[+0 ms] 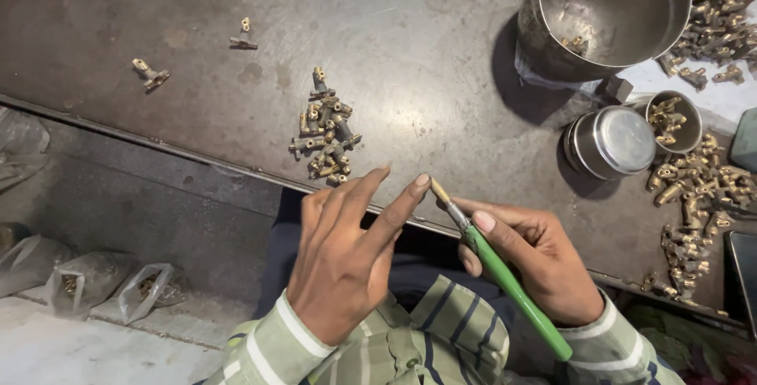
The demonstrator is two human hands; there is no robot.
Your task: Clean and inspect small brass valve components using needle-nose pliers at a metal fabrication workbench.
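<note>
- Head view: right hand (536, 263) grips a green brush (505, 278), bristles pointing to 11 o'clock.
- Left hand (339, 259) holds nothing, fingers spread, index fingertip (420, 184) touching the bristle tip.
- Brass fittings (327, 129) piled at 12 o'clock on the table (158, 14).

fittings pile (327, 129) left, bucket (611, 14) right

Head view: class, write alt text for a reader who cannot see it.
The right hand holds a green-handled brush, its tip touched by the left hand. Beyond, a dark table carries a pile of small brass parts and steel bowls.
</note>
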